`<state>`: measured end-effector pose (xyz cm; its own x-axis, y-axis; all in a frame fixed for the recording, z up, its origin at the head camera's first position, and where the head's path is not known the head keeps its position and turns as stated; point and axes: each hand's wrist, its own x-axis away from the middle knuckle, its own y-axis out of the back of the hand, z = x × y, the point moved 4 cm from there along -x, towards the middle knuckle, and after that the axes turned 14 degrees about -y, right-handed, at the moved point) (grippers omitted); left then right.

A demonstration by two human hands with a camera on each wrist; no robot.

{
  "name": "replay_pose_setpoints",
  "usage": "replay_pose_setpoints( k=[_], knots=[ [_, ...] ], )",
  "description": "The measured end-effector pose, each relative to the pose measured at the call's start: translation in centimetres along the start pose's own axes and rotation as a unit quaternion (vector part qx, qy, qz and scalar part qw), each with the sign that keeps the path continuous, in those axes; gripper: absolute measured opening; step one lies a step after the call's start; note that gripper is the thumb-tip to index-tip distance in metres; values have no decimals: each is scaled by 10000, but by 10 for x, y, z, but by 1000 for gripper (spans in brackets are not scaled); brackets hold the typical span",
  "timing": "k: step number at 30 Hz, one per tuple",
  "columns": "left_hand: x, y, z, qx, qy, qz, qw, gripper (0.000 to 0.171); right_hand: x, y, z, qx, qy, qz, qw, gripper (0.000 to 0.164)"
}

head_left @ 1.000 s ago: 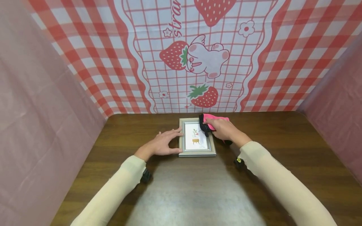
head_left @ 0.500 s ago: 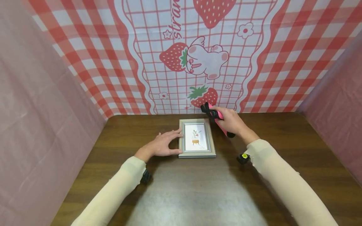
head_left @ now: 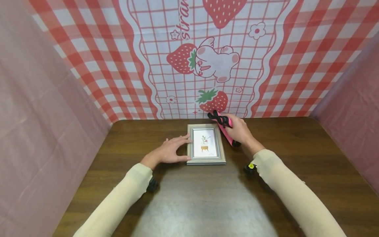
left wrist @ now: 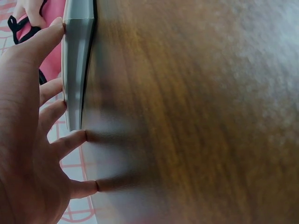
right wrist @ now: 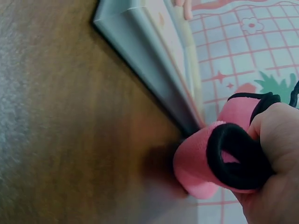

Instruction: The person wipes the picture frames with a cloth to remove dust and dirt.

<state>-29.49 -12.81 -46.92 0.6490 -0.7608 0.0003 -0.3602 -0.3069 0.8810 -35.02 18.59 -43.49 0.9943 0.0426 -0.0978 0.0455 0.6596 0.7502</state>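
Note:
A pale picture frame [head_left: 189,152] with a plant print lies flat on the table. My left hand [head_left: 170,150] rests at its left edge, thumb and fingertips touching the frame. In the left wrist view, the left hand's [left wrist: 28,126] fingers are spread, and the two lowest fingertips reach the tabletop. My right hand [head_left: 238,128] grips a folded pink cloth [head_left: 225,133] with black edging at the frame's upper right side. The right wrist view has the cloth [right wrist: 194,158] bunched under the fingers, close to the frame's side [right wrist: 145,56]; whether they touch is unclear.
The brown wooden table [head_left: 201,204] ends at the back against a red-and-white strawberry-print curtain [head_left: 160,65]. Pink cloth walls [head_left: 38,131] hang on both sides. A dark wrist camera [head_left: 153,185] sits under the left wrist.
My right hand moved the pink cloth off the picture's upper right corner to behind and right, then lowered it slightly toward the frame's right edge. The left hand and frame stayed put.

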Motion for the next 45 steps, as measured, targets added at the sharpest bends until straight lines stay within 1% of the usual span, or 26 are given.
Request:
replay_pose_setpoints(
  k=[2,5,6,7,8,9,11,14,15,17,18,22,28,32,33,35,39,40,41,42,45],
  knots=[
    [0,0,0,10,-2,6,10000,81,-4,-6,-8,-80,-71,66,9999,49],
    [0,0,1,78,-47,-19,10000,83,-22,-22,-34,-164,13,1,9999,47],
    [0,-3,6,62,-105,-67,9999,85,-29,-28,-43,-162,27,-3,9999,47],
    [1,-3,6,93,-129,-90,9998,86,-36,-35,-53,-165,59,-26,9998,48],
    [0,-6,12,57,-182,-136,9997,87,-44,-41,-63,-160,98,-40,9998,48],
    [0,-6,12,71,-202,-152,9997,89,-51,-47,-72,-155,111,-29,9998,50],
    [0,-7,15,40,-236,-189,9995,91,-58,-54,-83,-140,86,54,9999,53],
    [-1,-4,12,81,-188,-115,9997,88,-66,-59,-96,-248,2,171,9995,55],
    [0,-1,6,132,-144,-63,9998,86,-67,-59,-99,-273,-29,201,9994,56],
    [-1,0,5,89,-103,-5,9999,84,-68,-59,-101,-331,-113,247,9991,56],
    [0,1,1,110,-71,45,9999,83,-68,-58,-101,-337,-123,269,9990,56],
    [-1,2,-1,32,-6,120,9999,82,-64,-56,-97,-238,-109,259,9993,58],
    [0,1,0,49,-13,62,10000,82,-58,-58,-93,-190,-102,133,9997,55],
    [1,0,2,174,-59,-34,9998,84,-53,-59,-94,-283,-193,72,9994,58],
    [0,-3,6,160,-120,-100,9998,84,-52,-59,-95,-311,-216,58,9993,58],
    [0,-4,9,243,-151,-151,9995,87,-49,-60,-97,-361,-252,33,9990,59],
    [-3,-11,22,96,-219,-243,9994,93,-44,-61,-99,-459,-216,30,9987,58],
    [-3,-10,21,136,-189,-228,9995,93,-42,-61,-99,-488,-218,33,9986,57],
    [-4,-12,24,71,-193,-248,9995,94,-40,-61,-98,-497,-209,27,9985,57],
    [-5,-12,25,62,-185,-244,9995,94,-38,-61,-98,-510,-225,28,9984,56],
    [-4,-9,16,130,-122,-157,9997,90,-28,-60,-97,-502,-263,22,9984,54]
  ],
)
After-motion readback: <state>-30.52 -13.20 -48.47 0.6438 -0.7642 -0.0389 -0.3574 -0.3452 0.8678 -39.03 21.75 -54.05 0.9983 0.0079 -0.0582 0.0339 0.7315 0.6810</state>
